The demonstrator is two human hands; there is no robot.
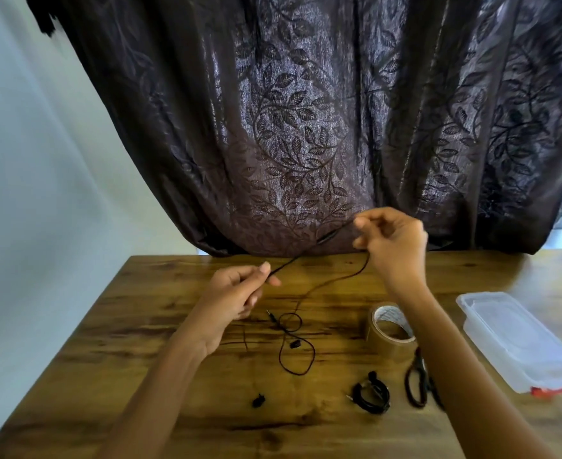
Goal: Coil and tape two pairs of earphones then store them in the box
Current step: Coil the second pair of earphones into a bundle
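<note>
A black earphone cable (pixel 309 289) is stretched between my hands above the wooden table (pixel 140 326). My left hand (pixel 236 289) pinches it near one end. Higher up and further back, my right hand (pixel 389 240) pinches it too, with the inline remote (pixel 326 239) hanging between the hands. The rest of the cable lies in loose loops on the table, with its plug (pixel 270 314) and an earbud (pixel 295 343) there. Another earbud (pixel 258 401) lies nearer me. A second pair of earphones (pixel 372 394) lies coiled at the right. A clear plastic box (pixel 518 339) with its lid on sits at the far right.
A roll of brown tape (pixel 390 329) stands right of the loose loops, under my right forearm. Black-handled scissors (pixel 419 379) lie beside the coiled pair. A dark leaf-patterned curtain (pixel 306 127) hangs behind the table's far edge. A pale wall is at the left.
</note>
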